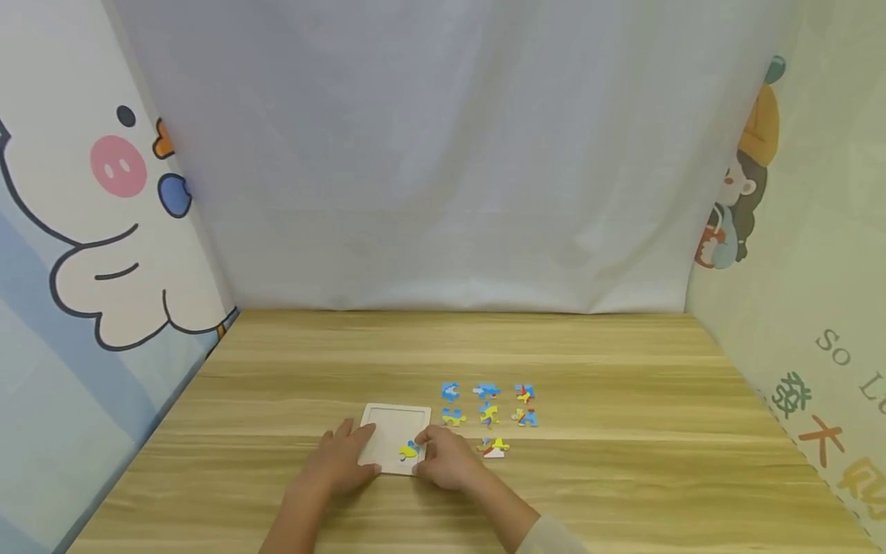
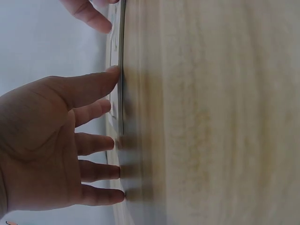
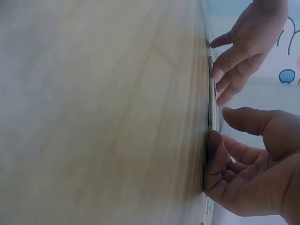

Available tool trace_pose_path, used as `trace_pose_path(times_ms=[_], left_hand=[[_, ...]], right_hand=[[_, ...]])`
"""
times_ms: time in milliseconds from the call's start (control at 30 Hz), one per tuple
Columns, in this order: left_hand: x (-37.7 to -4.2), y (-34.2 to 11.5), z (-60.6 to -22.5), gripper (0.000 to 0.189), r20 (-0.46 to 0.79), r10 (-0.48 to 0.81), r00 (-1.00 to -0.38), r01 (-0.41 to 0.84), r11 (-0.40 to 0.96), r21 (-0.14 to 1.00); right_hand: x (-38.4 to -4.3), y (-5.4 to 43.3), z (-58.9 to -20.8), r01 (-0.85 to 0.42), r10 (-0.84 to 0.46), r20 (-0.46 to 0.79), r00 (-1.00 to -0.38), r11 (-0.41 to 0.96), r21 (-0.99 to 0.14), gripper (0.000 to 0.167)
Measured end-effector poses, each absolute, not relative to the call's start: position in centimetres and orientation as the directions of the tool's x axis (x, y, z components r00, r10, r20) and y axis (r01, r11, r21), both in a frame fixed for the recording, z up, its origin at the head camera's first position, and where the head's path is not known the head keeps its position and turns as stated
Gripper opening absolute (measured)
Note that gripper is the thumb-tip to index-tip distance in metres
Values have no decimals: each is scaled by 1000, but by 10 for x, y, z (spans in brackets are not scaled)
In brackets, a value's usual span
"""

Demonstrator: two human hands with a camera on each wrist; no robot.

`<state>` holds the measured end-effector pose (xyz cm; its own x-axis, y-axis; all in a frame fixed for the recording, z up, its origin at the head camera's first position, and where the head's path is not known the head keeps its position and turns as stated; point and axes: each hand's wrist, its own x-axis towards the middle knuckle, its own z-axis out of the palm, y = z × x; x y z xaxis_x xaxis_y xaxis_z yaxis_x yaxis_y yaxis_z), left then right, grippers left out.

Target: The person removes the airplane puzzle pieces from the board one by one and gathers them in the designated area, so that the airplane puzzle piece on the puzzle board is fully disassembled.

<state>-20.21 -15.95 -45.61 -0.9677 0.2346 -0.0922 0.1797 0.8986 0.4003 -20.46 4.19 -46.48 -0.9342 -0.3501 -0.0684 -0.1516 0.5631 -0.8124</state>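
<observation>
A pale square puzzle tray [image 1: 396, 406] lies on the table with one yellow and blue puzzle piece [image 1: 407, 452] in its near right corner. My left hand [image 1: 338, 460] rests at the tray's left side, thumb at the near edge; in the left wrist view its fingers [image 2: 96, 143] look straight and spread. At the right corner, my right hand [image 1: 448, 460] holds the piece's right side between thumb and index finger. The right wrist view shows that hand's other fingers [image 3: 225, 183] curled near the tabletop; the piece itself is hidden there.
Several loose puzzle pieces lie in rows right of the tray, among them a blue one [image 1: 451, 392] and a yellow and white one [image 1: 494, 447] close to my right hand. A white curtain [image 1: 443, 192] hangs behind the wooden table [image 1: 277, 369], with printed panels at both sides.
</observation>
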Motion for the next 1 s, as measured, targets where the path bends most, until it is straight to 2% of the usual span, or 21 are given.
trace_pose_path(times_ms=[233, 533, 733, 1000], left_hand=[[-203, -159, -453, 61, -158, 223, -962, 148, 910, 387], [-200, -159, -450, 61, -201, 227, -953, 137, 914, 383], [-199, -159, -450, 60, -206, 235, -950, 145, 915, 375], [-199, -157, -448, 60, -200, 219, -955, 131, 916, 380]], right_hand=[[-209, 36, -467, -197, -357, -75, -931, 663, -722, 37], [-207, 30, -464, -190, -331, -89, -939, 718, -670, 40], [-207, 30, -464, -179, -326, -94, -941, 714, -677, 37], [-206, 32, -465, -201, -318, -37, -947, 681, -704, 35]])
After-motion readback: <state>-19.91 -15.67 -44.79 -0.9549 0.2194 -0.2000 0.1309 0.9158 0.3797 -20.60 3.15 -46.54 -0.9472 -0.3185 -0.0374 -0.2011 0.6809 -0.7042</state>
